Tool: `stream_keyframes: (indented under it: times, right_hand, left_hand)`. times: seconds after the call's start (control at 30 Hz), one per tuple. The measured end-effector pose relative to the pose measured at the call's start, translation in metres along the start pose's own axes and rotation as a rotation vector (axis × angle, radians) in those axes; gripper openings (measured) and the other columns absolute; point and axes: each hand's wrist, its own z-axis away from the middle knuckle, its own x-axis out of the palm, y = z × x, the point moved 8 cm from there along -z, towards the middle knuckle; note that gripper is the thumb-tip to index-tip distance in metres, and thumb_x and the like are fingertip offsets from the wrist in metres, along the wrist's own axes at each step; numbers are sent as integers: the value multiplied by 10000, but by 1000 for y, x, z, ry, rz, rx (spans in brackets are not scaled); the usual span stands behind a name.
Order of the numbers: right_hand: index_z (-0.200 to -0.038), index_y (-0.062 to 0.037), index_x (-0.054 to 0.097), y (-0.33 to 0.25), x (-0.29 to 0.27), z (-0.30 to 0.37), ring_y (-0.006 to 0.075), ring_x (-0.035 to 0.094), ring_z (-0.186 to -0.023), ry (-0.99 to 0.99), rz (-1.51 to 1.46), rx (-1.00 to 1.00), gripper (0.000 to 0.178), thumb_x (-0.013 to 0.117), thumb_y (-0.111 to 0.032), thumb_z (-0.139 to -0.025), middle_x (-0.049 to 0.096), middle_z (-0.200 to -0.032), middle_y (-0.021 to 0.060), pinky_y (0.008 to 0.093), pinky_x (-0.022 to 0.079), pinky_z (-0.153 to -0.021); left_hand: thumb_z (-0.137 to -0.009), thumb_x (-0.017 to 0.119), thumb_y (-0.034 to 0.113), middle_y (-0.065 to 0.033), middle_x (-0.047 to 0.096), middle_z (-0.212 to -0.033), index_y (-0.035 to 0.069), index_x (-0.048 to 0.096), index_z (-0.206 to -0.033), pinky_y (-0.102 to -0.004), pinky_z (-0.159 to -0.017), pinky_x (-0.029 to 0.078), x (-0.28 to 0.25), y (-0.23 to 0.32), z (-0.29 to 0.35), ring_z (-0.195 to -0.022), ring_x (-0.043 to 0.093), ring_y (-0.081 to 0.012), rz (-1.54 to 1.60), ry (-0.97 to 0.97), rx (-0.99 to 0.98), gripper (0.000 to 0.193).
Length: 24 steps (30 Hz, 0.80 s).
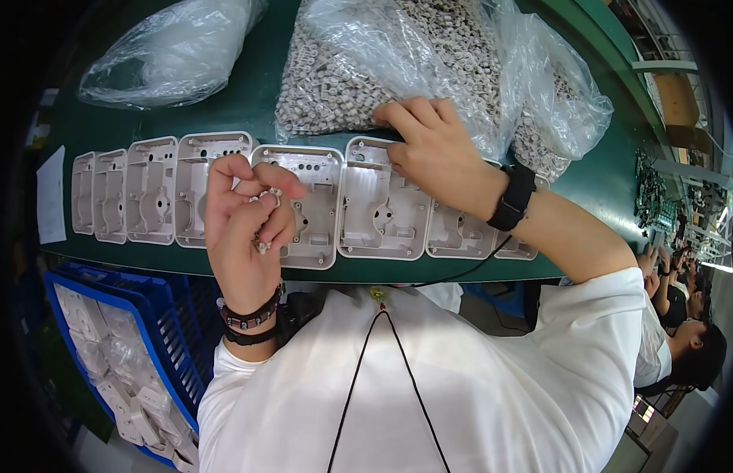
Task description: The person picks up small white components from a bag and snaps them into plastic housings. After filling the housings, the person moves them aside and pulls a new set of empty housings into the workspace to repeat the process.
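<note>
- Right hand (pixel 441 154) is nearer the clear plastic bag of small pale-grey plastic pieces (pixel 327 91); its index finger reaches the bag's near edge, the heap spreading forward of it
- Thumb and index stand apart; cannot tell whether hidden fingers grip anything
- Left hand (pixel 248 217) is curled around several loose pieces (pixel 262 246), above open pale-grey rectangular plastic housings (pixel 323 206), long axes pointing away from the body
</note>
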Motion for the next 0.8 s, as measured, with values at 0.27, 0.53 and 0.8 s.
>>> stream_keyframes:
  times: [0.27, 0.53, 0.8]
  right_hand:
    - [-760, -72, 664, 7, -22, 4, 223, 466, -1007, 75, -67, -16, 146, 665, -108, -619, 510, -1107, 49, 333, 358, -837]
    - [-879, -91, 637, -40, -85, -15, 253, 501, -908, 393, -281, 7, 264, 714, -118, -628, 529, -1068, 85, 337, 387, -740]
    - [-863, -108, 639, -55, -83, -15, 228, 500, -830, 487, -311, -94, 279, 717, -146, -598, 555, -968, 41, 334, 374, -684]
  left_hand:
    - [-955, 365, 101, -267, 543, -1158, 65, 373, -1163, -165, -437, 271, 5, -10, 0, -468, 267, -6, -91, 120, -202, 212]
    - [-979, 357, 181, -147, 600, -1055, 54, 361, -1228, -170, -422, 263, 13, -25, 0, -465, 303, -24, -17, 68, -326, 279]
    - [-981, 366, 244, -69, 605, -933, 32, 369, -1236, -170, -420, 242, 28, -20, 4, -471, 321, -31, 61, -31, -378, 332]
